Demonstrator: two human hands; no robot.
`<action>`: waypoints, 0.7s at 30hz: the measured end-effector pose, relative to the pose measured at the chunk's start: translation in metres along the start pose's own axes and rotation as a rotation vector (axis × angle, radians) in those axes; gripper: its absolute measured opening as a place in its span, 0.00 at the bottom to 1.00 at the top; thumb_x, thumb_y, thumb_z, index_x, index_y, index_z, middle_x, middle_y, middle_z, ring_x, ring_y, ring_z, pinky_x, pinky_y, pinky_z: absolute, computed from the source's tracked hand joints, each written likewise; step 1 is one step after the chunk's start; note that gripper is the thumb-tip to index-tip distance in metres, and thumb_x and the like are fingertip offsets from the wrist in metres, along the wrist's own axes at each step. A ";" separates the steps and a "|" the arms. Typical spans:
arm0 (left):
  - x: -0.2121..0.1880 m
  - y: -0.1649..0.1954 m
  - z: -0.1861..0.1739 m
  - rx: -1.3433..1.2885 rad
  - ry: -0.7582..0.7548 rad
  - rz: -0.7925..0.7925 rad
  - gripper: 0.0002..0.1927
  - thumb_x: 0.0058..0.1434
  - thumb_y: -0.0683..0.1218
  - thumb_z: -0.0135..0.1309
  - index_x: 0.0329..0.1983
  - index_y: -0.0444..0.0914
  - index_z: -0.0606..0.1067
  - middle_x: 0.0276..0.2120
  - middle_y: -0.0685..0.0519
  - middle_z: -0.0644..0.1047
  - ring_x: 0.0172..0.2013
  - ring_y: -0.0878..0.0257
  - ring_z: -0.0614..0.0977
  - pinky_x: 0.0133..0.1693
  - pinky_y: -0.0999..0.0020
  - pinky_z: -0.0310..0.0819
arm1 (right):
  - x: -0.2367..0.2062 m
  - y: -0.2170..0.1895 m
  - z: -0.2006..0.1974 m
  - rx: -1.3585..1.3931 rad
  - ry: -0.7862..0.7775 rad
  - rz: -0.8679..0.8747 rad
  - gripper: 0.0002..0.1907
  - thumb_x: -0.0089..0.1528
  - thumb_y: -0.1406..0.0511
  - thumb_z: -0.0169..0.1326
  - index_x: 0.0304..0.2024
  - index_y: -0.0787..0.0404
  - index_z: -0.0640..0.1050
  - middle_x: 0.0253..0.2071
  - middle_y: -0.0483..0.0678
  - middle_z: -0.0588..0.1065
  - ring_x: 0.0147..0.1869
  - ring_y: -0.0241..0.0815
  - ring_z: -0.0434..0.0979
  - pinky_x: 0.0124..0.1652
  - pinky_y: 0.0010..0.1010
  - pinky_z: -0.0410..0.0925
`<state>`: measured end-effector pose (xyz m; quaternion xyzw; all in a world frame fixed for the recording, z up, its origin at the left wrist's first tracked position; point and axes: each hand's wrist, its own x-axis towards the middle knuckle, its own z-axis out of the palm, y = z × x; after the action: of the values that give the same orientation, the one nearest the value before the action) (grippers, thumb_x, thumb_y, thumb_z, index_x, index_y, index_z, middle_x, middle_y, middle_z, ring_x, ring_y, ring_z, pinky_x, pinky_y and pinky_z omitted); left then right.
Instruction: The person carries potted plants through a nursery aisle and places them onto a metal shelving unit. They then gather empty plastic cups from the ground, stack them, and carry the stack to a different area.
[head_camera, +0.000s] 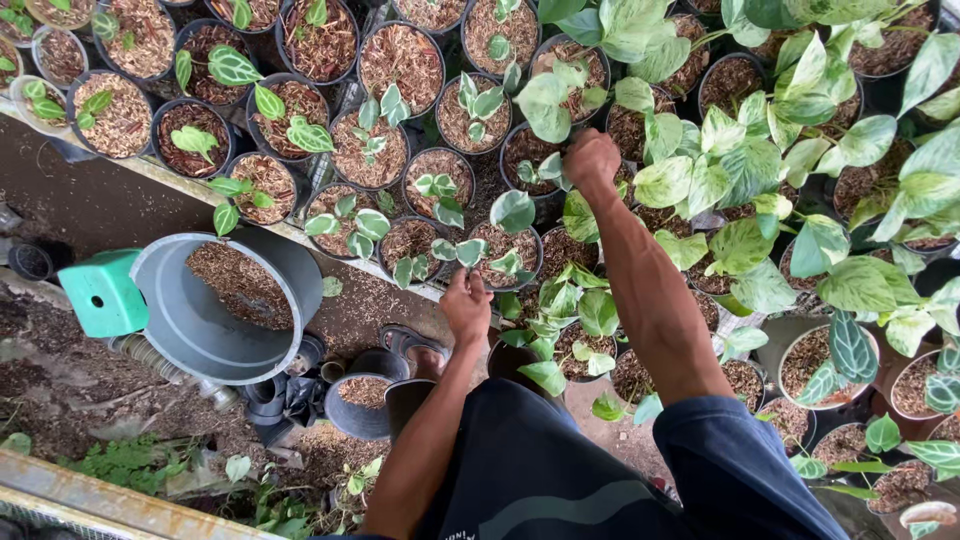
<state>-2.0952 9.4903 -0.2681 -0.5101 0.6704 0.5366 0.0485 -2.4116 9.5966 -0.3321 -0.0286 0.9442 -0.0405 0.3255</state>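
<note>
Green stool: a small square green plastic stool (103, 292) stands on dark soil at the far left, touching the side of the tub.
Grey tub: a large round grey plastic tub (165, 310) sits just right of the stool, partly filled with brown bark chips on its upper side.
Empty pots: a cluster of small black plastic pots (362, 400) lies below and right of the tub; one of them holds some chips.
Upper pot rows: rows of round black nursery pots (400, 60) filled with bark chips cover the upper left, each with a young green-and-white leafed plant.
Left hand: the person's left hand (466, 305) is raised over a pot at the front edge of the rows, fingers pinched together around a thin stem of the small variegated cutting (468, 252); the pinch looks closed, though the contact itself is hidden by the fingers.
Cutting's place: the cutting stands above the hand, over the chip-filled pot just right of centre.
Right hand: the person's right hand (591, 158) reaches farther out, curled into a loose fist among pale leaves; whether it holds anything cannot be told.
Large plants: bushy pothos plants with cream-marbled leaves (740, 170) fill the right side, crowding close around the right forearm.
</note>
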 end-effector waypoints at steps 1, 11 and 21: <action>0.006 0.000 0.007 -0.006 0.025 -0.002 0.18 0.71 0.45 0.49 0.56 0.27 0.72 0.29 0.41 0.81 0.25 0.59 0.87 0.26 0.68 0.82 | 0.003 0.002 0.002 0.032 0.020 0.005 0.10 0.63 0.66 0.56 0.47 0.55 0.82 0.40 0.54 0.81 0.36 0.44 0.81 0.37 0.35 0.75; 0.052 0.002 0.063 -0.095 0.152 -0.144 0.12 0.70 0.42 0.48 0.40 0.27 0.75 0.26 0.42 0.79 0.23 0.57 0.86 0.23 0.68 0.80 | -0.002 -0.001 -0.011 0.144 0.002 0.043 0.10 0.67 0.63 0.53 0.46 0.53 0.83 0.41 0.54 0.82 0.38 0.49 0.85 0.40 0.39 0.77; 0.062 0.010 0.061 -0.443 0.125 -0.186 0.11 0.70 0.41 0.48 0.41 0.24 0.73 0.31 0.40 0.77 0.26 0.58 0.84 0.29 0.64 0.83 | -0.013 0.003 -0.011 0.245 0.102 0.025 0.09 0.66 0.58 0.55 0.43 0.49 0.85 0.39 0.53 0.82 0.37 0.50 0.83 0.40 0.42 0.75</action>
<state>-2.1617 9.4968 -0.3248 -0.6002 0.4881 0.6311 -0.0570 -2.4080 9.6011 -0.3153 0.0254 0.9478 -0.1531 0.2784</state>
